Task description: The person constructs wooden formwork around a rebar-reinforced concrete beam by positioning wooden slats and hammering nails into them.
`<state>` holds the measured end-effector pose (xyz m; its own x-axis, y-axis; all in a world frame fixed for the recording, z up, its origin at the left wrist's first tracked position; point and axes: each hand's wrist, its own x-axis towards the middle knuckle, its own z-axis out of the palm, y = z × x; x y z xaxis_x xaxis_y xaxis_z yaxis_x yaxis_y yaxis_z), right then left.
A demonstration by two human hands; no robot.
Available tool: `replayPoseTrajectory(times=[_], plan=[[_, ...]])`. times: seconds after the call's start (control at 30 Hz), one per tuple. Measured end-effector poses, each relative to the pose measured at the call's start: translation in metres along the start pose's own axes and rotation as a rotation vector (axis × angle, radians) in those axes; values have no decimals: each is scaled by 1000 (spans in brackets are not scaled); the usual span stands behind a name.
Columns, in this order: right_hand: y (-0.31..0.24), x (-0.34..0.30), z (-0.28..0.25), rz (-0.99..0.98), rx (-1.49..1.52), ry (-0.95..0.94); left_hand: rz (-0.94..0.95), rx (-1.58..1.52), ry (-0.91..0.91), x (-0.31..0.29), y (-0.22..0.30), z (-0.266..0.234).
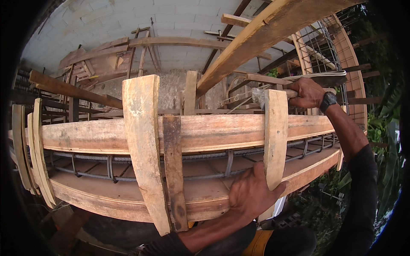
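My right hand (309, 93) is closed around the handle of a hammer, beyond the far side of a long wooden formwork trough. The grey hammer head (258, 97) is partly hidden behind the upper end of a short wooden crosspiece (276, 132). That crosspiece spans the trough from its far board (213, 130) to its near board (102, 200). Lower down, my left hand (252, 190) grips the near end of the same crosspiece, fingers to its left and thumb to its right. Steel rebar with stirrups (229, 164) lies inside the trough.
A wide crosspiece (143, 141) and a dark narrow one (173, 166) span the trough to the left. A thick timber beam (256, 38) slants across the far side. Beyond stand a pale block wall (183, 19) and a rebar cage (318, 40); plants (386, 128) grow at right.
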<state>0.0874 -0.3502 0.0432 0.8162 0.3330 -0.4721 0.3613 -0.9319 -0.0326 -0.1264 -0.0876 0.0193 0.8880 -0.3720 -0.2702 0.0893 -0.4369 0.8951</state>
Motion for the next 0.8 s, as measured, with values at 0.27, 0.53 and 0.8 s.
replayPoseTrajectory(times=[0.27, 0.53, 0.8], plan=[[20, 21, 4, 197, -126, -87, 6, -38, -16, -3, 4, -2], [14, 5, 8, 179, -5, -106, -19, -60, -53, -1, 0, 0], [6, 1, 9, 1, -24, -66, -37, -35, -44, -2, 0, -3]])
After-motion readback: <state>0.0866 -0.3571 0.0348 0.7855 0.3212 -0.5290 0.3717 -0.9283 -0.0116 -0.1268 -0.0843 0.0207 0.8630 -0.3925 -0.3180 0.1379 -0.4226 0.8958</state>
